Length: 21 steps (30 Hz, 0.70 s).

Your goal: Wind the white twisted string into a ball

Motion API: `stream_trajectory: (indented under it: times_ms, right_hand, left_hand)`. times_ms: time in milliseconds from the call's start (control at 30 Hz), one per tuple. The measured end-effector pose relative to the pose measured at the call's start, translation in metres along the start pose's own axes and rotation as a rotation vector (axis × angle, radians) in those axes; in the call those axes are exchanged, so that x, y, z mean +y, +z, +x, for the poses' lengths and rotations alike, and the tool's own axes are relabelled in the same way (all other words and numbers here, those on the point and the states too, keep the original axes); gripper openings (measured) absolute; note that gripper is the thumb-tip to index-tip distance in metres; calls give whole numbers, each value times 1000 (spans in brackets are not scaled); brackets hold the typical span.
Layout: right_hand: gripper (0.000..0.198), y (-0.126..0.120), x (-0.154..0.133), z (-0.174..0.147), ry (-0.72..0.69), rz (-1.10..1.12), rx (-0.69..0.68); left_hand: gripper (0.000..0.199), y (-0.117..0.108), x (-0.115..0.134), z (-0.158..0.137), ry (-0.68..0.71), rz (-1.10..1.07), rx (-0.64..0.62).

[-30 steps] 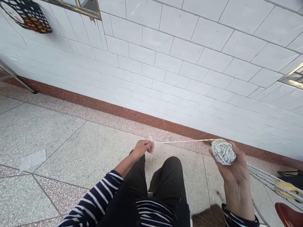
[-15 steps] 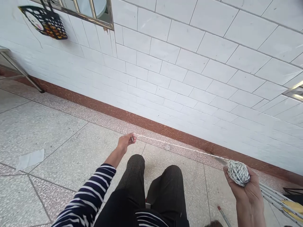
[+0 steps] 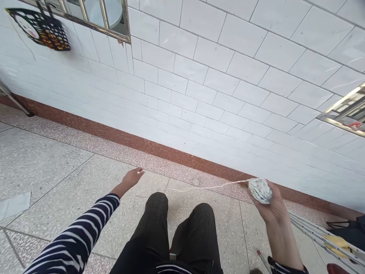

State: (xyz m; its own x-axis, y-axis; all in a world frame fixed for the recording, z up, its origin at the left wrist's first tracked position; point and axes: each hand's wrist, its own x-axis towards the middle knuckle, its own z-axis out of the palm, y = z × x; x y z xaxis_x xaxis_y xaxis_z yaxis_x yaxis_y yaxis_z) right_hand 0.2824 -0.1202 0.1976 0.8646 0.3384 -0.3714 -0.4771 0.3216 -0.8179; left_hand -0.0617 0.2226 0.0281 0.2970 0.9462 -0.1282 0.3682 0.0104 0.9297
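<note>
My right hand [image 3: 270, 207] holds a ball of white string [image 3: 260, 190], with its fingers around the underside and the wound face towards the wall. From the ball a loose strand of string [image 3: 212, 187] runs left and sags in front of my knees. Its far end fades near the left knee and looks apart from my left hand. Off to the left, my left hand [image 3: 133, 177] is closed, thumb against the fingers; whatever it pinches, if anything, is too small to make out.
A white tiled wall [image 3: 196, 91] with a red-brown skirting [image 3: 171, 151] stands ahead. A patterned bag [image 3: 42, 30] hangs by a barred window [image 3: 94, 17]. Metal poles [image 3: 316, 232] and a yellow cloth [image 3: 338, 245] are at right. A pale sheet [image 3: 14, 205] lies on the floor.
The strand was taut between both hands; now it hangs slack and its left end has come away from my left hand. My right hand with the ball has moved left, my left hand further left.
</note>
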Motion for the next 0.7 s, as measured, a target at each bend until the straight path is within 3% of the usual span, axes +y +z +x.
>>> stream_trajectory:
  times_ms: [67, 100, 133, 233, 300, 367, 467, 567, 700]
  right_hand:
    - [18, 29, 22, -12, -2, -102, -165]
    - [20, 40, 31, -16, -23, -171, -294]
    - [23, 48, 39, -18, -20, -189, -335]
    - [29, 63, 54, -23, 5, -237, -441]
    - [30, 68, 56, -28, 36, -262, -496]
    - [29, 70, 53, -33, 67, -283, -541]
    - [27, 72, 43, -39, 106, -296, -583]
    - [34, 71, 27, -35, 142, -269, -587]
    - [35, 61, 4, -22, 78, -207, -486]
  left_hand:
    - [19, 35, 20, 0, -1, -14, -93]
    - [20, 54, 33, -4, 15, -26, -149]
    - [24, 73, 49, -11, 47, -57, -232]
    - [37, 121, 102, -41, 347, -196, -621]
    - [51, 144, 133, -61, 519, -246, -710]
    - [44, 158, 151, -76, 583, -249, -768]
    - [24, 168, 147, -84, 539, -199, -786]
    - [37, 165, 117, -81, 482, -109, -807]
    - [37, 138, 70, -61, 449, 134, -743]
